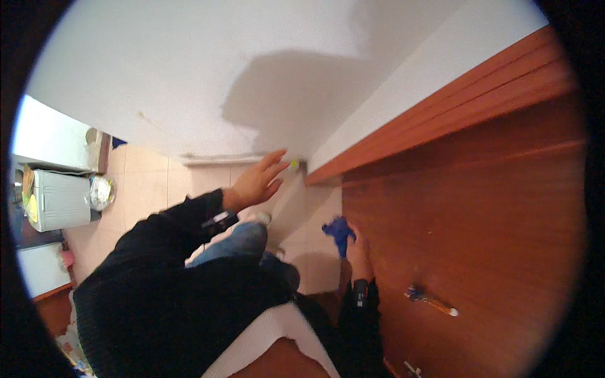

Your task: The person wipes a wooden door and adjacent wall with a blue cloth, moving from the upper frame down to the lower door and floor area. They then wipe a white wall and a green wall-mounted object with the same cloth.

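My left hand reaches out over the tiled floor, near the foot of the white wall. Its fingers are spread and nothing shows in them. A small yellow-green object lies just beyond the fingertips; I cannot tell what it is or whether they touch it. My right hand is closed around a crumpled dark blue cloth, beside the face of a reddish-brown wooden door. Farther down, a handle with a keyhole fitting shows on that door, somewhat blurred.
A wooden door frame runs beside the wall at the upper right. At far left stand a grey bin, a clear plastic bag with things in it and a pink container. Pale tiles cover the floor.
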Available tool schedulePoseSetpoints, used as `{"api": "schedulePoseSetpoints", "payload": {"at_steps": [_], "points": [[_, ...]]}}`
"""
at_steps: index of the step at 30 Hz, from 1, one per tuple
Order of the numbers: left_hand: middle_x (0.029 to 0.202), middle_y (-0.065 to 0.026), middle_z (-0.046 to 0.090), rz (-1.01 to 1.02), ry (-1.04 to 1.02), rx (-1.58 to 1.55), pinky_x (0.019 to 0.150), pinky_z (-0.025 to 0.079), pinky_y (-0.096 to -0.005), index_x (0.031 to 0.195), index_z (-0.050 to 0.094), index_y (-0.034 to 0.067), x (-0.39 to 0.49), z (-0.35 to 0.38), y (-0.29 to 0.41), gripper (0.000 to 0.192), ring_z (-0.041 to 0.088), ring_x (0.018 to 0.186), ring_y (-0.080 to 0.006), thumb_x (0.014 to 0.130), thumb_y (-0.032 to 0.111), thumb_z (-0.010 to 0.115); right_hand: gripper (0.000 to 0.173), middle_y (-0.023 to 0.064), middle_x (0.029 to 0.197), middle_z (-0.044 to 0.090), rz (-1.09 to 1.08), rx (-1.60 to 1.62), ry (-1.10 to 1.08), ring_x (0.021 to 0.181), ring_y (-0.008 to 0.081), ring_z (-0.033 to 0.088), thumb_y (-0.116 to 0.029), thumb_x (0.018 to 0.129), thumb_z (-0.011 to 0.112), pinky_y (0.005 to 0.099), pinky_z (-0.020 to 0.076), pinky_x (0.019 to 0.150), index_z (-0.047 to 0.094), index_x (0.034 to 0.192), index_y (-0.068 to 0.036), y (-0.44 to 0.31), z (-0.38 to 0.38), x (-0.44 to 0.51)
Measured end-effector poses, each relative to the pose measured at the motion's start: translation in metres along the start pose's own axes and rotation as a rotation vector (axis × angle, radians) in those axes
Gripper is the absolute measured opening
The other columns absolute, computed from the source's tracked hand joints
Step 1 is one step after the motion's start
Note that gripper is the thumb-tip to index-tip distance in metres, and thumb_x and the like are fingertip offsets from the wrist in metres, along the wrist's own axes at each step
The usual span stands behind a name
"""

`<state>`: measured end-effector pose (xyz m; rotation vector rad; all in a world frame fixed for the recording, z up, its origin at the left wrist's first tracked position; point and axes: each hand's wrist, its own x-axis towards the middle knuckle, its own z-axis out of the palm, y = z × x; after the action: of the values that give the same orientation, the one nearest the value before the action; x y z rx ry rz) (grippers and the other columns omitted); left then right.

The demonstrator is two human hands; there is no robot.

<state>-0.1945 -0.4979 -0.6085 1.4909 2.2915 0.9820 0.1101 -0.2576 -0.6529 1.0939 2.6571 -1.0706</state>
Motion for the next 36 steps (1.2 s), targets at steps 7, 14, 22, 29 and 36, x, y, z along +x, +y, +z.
{"api": "schedulePoseSetpoints", "payload": {"at_steps": [7,14,22,29,36], "points": [[0.151,-0.0153,0.047,-0.141,0.329,0.033,0.099,0.054,-0.0436,0.136,0.057,0.009,-0.016,-0.200,0.078,0.046,0.060,0.122,-0.0399,0.091,0.010,0.066,0.054,0.0251,0.147,0.051,0.284,0.370,0.119,0.130,0.0432,0.053,-0.030,0.099,0.060,0.0468,0.0444,0.109,0.051,0.144,-0.001,-0.098,-0.072,-0.022],[0.147,-0.0153,0.053,0.049,0.803,0.369,0.107,0.049,-0.0416,0.135,0.060,0.007,-0.025,-0.338,0.091,0.044,0.054,0.133,-0.0342,0.091,0.007,0.067,0.050,0.0157,0.138,0.058,0.015,1.079,0.379,0.123,0.0269,0.057,-0.021,0.099,0.061,0.0391,0.0445,0.106,0.051,0.143,0.000,-0.223,-0.152,-0.044],[0.149,-0.0177,0.050,0.121,1.229,0.677,0.116,0.039,-0.0491,0.137,0.059,0.009,-0.043,-0.448,0.052,0.050,0.044,0.142,-0.0375,0.088,0.005,0.064,0.056,0.0234,0.157,0.041,-0.658,0.386,1.089,0.142,0.0385,0.042,-0.016,0.101,0.049,0.0470,0.0336,0.117,0.039,0.154,-0.001,-0.364,-0.268,-0.019],[0.155,-0.0178,0.043,-0.076,1.113,0.621,0.119,0.033,-0.0512,0.143,0.053,0.012,-0.074,-0.472,0.010,0.060,0.033,0.150,-0.0387,0.085,0.010,0.068,0.063,0.0201,0.164,0.030,-0.632,-0.344,1.491,0.152,0.0400,0.027,-0.036,0.103,0.050,0.0658,0.0126,0.120,0.033,0.161,-0.017,-0.487,-0.374,0.036],[0.149,-0.0185,0.049,-0.106,1.084,0.439,0.110,0.044,-0.0466,0.134,0.059,0.008,-0.145,-0.459,-0.027,0.053,0.048,0.137,-0.0401,0.083,0.007,0.069,0.064,0.0090,0.167,0.030,-1.067,-0.396,1.339,0.156,0.0369,0.019,-0.053,0.104,0.039,0.0724,-0.0008,0.116,0.039,0.158,-0.019,-0.616,-0.339,0.092]]}}
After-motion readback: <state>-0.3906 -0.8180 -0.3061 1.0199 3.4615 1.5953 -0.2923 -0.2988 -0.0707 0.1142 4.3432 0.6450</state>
